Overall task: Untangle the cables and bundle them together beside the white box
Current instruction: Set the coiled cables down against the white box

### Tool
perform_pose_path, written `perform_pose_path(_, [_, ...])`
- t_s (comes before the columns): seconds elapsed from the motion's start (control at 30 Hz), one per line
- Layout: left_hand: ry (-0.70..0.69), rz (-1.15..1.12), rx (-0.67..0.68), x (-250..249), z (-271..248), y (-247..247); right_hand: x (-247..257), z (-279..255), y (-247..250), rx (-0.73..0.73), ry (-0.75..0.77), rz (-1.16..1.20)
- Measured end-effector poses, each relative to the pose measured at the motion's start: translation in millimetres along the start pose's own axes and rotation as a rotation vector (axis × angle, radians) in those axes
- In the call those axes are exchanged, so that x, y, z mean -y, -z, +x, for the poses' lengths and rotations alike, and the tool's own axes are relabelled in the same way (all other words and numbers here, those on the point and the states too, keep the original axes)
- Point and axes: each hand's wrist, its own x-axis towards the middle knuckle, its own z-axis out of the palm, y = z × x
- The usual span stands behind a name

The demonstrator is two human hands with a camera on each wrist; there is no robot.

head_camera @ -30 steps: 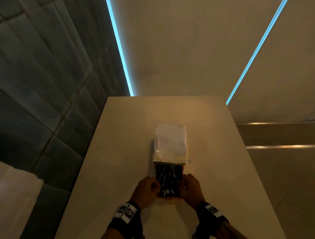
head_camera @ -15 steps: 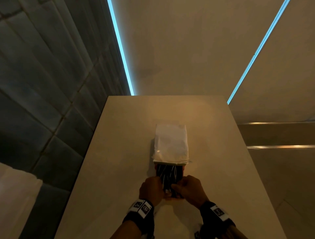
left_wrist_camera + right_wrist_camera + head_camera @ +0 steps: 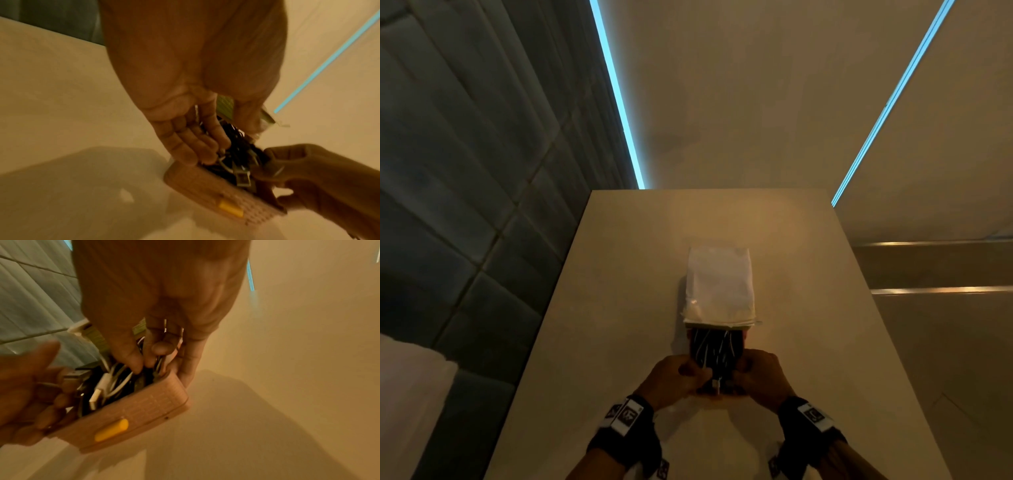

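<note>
A white box (image 3: 719,284) lies in the middle of the table (image 3: 602,308), its raised lid turned toward me. Its open near end holds a tangle of black and white cables (image 3: 715,351). My left hand (image 3: 697,375) reaches in from the left with fingers and thumb curled round the cables (image 3: 236,154). From the right, my right hand (image 3: 739,371) pinches several cables (image 3: 115,382) between thumb and fingers. A white USB plug (image 3: 95,398) sticks up near the box wall (image 3: 144,410), which carries a yellow latch (image 3: 112,430). The lower part of the tangle is hidden.
The table's left edge runs along a dark padded wall (image 3: 465,205). Its right edge drops to a lower floor with metal strips (image 3: 941,291). Bare tabletop lies on both sides of the box. A white object (image 3: 407,394) sits at the far left.
Both hands moved from the sides of the box in over the cables and took hold of them. A metal plug now shows between the hands at the near end.
</note>
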Motion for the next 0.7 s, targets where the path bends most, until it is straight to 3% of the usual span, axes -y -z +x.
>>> perform_pose_path(0.17, [0.032,0.195,-0.231,-9,4,-20,-3,-2,9,0.036,-0.017,0.083])
perform_pose_path(0.33, [0.094,0.368,-0.314,-20,5,-33,-5,-1,-8,-0.019,-0.023,0.053])
perform_pose_path(0.57, [0.030,0.305,-0.427,1,-4,-41,-5,-8,-16,-0.103,-0.070,0.208])
perform_pose_path(0.7, [0.036,0.271,-0.471,5,-8,-42,-16,-3,-26,-0.103,-0.048,0.092])
